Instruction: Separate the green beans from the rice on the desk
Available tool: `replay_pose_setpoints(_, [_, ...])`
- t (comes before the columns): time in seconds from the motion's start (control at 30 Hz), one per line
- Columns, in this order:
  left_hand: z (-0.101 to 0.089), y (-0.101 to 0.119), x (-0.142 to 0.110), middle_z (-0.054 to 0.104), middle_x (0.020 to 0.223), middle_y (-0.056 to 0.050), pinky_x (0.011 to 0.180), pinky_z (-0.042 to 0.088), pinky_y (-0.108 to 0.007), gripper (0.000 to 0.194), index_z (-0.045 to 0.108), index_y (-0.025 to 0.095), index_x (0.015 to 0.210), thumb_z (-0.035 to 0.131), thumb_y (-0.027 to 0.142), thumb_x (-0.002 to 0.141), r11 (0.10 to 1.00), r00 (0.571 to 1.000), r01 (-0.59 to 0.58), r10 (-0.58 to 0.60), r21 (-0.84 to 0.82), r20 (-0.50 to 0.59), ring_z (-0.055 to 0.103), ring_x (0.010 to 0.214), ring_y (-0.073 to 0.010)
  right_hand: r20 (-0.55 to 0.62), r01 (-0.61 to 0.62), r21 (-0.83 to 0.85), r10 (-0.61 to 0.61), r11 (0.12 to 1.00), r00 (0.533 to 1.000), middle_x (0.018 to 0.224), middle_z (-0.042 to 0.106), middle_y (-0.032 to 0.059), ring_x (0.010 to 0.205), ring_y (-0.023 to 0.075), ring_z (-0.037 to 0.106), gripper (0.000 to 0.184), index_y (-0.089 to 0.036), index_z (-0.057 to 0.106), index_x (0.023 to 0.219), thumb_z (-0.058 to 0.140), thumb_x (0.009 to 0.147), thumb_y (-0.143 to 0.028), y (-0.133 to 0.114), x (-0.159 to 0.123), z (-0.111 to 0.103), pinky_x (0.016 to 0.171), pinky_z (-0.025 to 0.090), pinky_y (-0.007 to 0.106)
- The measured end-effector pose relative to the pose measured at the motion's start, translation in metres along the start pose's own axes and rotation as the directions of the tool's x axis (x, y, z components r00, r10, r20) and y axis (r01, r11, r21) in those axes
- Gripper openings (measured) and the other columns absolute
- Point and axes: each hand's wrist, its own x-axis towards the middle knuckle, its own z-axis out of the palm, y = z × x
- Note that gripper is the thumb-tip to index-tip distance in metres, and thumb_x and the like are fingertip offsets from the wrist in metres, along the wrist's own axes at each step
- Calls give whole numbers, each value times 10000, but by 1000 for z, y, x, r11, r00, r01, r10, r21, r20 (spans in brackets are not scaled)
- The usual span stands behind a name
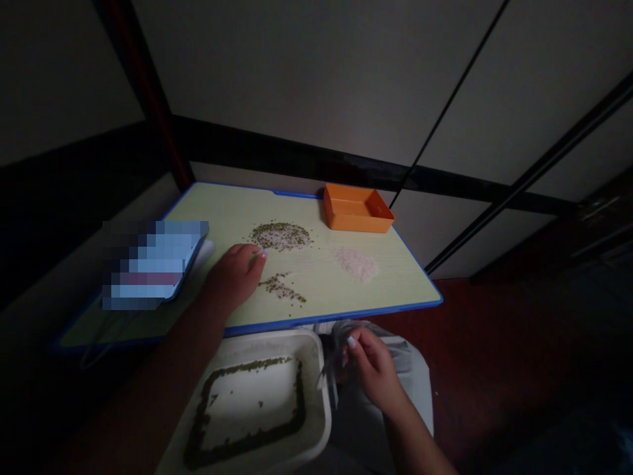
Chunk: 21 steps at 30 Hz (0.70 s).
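Note:
My left hand (240, 270) is at the table with its fingers curled and thumb close to the index finger. Its fingertips lie beside a mixed pile of small green beans and white grains (281, 235); what they pinch, if anything, is too small to see. A smaller mixed patch (283, 287) lies just right of that hand. My right hand (373, 363) hangs over my lap, off the table's near edge, fingers bent together in a pinch; their contents cannot be made out. A pile of white rice-like grains (357, 263) lies on the right half of the table.
An orange bin (359, 214) stands at the back right of the blue-edged table (227, 204). A phone-like screen (153, 264), blurred, leans at the left. Below the near edge sits a white tub (324, 402) with green beans along its inside edges. Cabinet panels (316, 79) rise behind.

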Motion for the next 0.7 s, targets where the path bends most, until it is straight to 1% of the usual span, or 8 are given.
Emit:
replay_pose_setpoints(0.1, [1,-1,0,639,1052,-113,954,458,-396,356,584,195,957,337,431,859,1000,1000,-16,16,-8,-12,582,1041,-252,36,-18,-26,19,1000,999,780,540,25,781,150,524,386,-192,520,671,459,929,-473,16,-9,2,727,432,267])
replay_pose_setpoints(0.17, [1,0,1,640,1052,-113,965,453,-391,351,586,193,958,344,425,859,1000,1000,-14,14,-12,-14,580,1047,-251,119,-103,35,99,994,988,734,526,7,705,134,496,414,-189,521,669,485,899,-531,26,-9,5,656,416,247])
replay_pose_setpoints(0.23, [1,1,1,639,1055,-115,978,445,-390,349,589,189,968,350,417,858,1000,1000,-14,13,-13,-12,576,1057,-252,212,-204,75,184,976,960,641,471,-27,603,112,432,448,-190,514,679,513,851,-604,33,-5,8,574,378,227])
replay_pose_setpoints(0.3, [0,3,2,637,1055,-119,989,439,-393,350,590,184,980,354,410,857,1000,1000,-26,26,-13,-18,574,1060,-252,316,-238,67,206,969,926,650,483,-31,587,99,409,473,-185,526,696,523,823,-641,34,1,10,554,359,215])
replay_pose_setpoints(0.43, [-1,7,2,627,1054,-113,1009,428,-390,347,590,185,998,362,405,858,996,995,-87,86,-16,-52,566,1078,-243,491,-128,23,100,992,865,623,480,-44,570,94,427,507,-188,533,669,498,811,-674,29,16,13,533,371,199])
replay_pose_setpoints(0.53, [-1,10,2,620,1052,-110,1017,423,-385,346,591,182,1004,372,405,858,993,991,-119,118,-18,-59,562,1088,-241,531,10,8,-13,1000,847,614,511,-42,580,95,462,491,-180,544,656,472,858,-622,28,24,19,565,407,203])
replay_pose_setpoints(0.6, [-2,13,2,617,1050,-115,1016,423,-388,350,593,173,1007,375,403,857,991,990,-130,128,-17,-62,563,1084,-244,486,103,-51,-65,993,871,631,513,-36,615,103,476,449,-182,531,650,440,911,-536,32,26,26,613,423,214])
replay_pose_setpoints(0.7, [-4,19,2,615,1052,-121,1013,423,-385,361,593,165,1016,370,404,863,989,987,-149,148,-4,-60,562,1080,-245,335,178,-211,-100,961,937,673,502,-17,689,127,479,371,-189,527,675,390,957,-388,41,22,37,689,430,246])
